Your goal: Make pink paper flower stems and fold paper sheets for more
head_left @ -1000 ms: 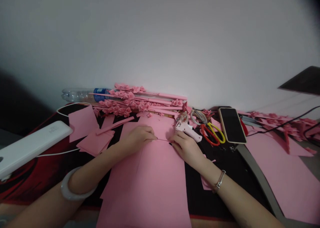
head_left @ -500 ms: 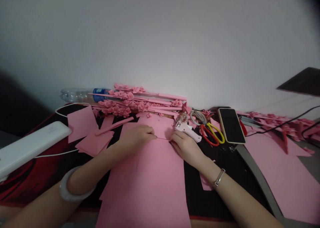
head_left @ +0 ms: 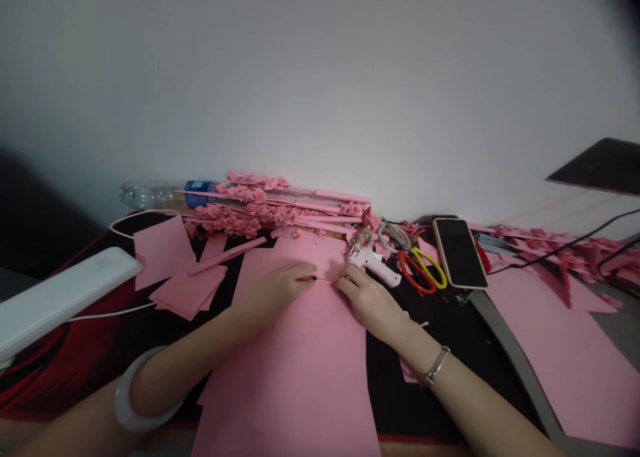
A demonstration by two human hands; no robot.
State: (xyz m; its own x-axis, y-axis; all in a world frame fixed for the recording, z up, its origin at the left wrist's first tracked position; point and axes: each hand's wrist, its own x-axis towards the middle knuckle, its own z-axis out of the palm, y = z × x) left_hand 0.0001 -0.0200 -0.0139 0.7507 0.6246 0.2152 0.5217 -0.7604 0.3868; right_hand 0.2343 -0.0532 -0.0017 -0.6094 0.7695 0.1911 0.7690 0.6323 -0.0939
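Observation:
Between my two hands a narrow pink strip of paper, like a thin roll or folded edge, runs crosswise just above the pink paper sheets. My left hand has its fingers closed on the strip's left end. At the right end, my right hand pinches it with thumb and bent fingers. The fingers cover both ends, and whether the strip is joined to the sheet beneath I cannot tell. Just beyond my right hand lies a white glue gun with a clotted nozzle.
Pink paper flowers and a plastic bottle lie along the wall. To the right are scissors, a phone and more pink paper. Paper squares and a white power strip lie left.
My left hand's fingers have curled and shifted slightly; the right hand's fingers have moved a little along the strip. The strip's pale edge shows more clearly between them.

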